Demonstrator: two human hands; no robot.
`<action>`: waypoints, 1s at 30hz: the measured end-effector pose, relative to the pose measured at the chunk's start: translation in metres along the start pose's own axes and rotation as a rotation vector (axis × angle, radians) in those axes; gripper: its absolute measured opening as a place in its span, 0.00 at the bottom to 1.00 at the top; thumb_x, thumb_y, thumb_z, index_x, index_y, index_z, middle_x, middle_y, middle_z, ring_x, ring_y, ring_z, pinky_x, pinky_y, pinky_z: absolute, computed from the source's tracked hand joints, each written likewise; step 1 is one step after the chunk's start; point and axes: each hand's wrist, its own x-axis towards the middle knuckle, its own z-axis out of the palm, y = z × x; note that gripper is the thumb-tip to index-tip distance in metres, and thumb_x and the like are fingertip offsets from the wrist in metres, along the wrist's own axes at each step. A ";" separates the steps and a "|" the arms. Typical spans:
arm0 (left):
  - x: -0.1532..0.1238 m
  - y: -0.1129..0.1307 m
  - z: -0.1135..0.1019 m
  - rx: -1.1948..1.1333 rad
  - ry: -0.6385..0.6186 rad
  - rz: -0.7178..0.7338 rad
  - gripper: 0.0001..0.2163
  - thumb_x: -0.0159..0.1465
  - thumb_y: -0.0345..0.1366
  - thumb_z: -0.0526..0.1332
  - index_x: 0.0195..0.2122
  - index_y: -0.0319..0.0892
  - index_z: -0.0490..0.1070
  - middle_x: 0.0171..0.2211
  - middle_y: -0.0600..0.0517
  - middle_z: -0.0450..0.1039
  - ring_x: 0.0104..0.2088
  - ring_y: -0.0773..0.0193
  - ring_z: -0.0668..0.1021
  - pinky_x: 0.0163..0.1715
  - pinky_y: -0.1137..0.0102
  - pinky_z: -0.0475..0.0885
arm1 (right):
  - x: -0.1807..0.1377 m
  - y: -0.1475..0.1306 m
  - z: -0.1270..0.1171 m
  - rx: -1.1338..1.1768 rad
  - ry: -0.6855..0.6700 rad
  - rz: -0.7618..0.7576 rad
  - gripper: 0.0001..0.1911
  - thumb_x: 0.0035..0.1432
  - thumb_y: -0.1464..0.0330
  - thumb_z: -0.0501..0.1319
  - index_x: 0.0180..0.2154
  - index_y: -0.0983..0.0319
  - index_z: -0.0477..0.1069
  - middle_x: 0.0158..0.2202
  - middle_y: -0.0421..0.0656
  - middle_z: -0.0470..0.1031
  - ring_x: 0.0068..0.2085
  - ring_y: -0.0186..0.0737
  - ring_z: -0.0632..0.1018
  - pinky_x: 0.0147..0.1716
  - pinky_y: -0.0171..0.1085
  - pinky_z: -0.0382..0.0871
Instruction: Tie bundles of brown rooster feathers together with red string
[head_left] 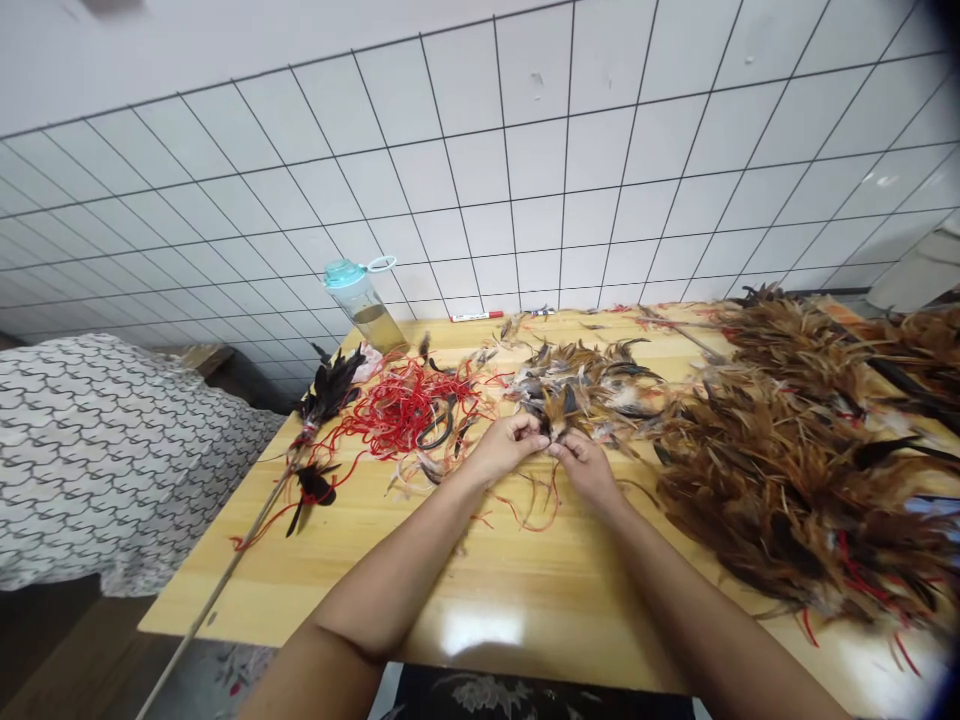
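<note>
My left hand (512,443) and my right hand (584,465) meet over the middle of the table. Between them is a small bunch of brown and black feathers (559,410), its quill ends pinched in the fingertips of both. A thin red string (553,500) hangs from the pinch and loops onto the wood. Just beyond lies a loose pile of brown, grey and white feathers (592,370). Left of my hands is a tangled heap of red string (401,405), with scissor handles (436,428) partly showing in it.
Thick brown feather bundles (780,470) cover the table's right side. A long stick (225,570) with black feathers (330,385) juts over the left edge of the wooden table (525,590). A bottle (367,310) and a red-and-white marker (477,316) are near the tiled wall.
</note>
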 end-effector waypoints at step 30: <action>-0.009 0.000 -0.044 1.018 0.032 0.254 0.06 0.61 0.28 0.51 0.32 0.42 0.67 0.35 0.49 0.68 0.39 0.62 0.69 0.43 0.66 0.64 | -0.004 -0.005 -0.007 0.009 0.049 0.055 0.15 0.57 0.58 0.55 0.25 0.61 0.70 0.24 0.39 0.69 0.31 0.37 0.70 0.34 0.35 0.63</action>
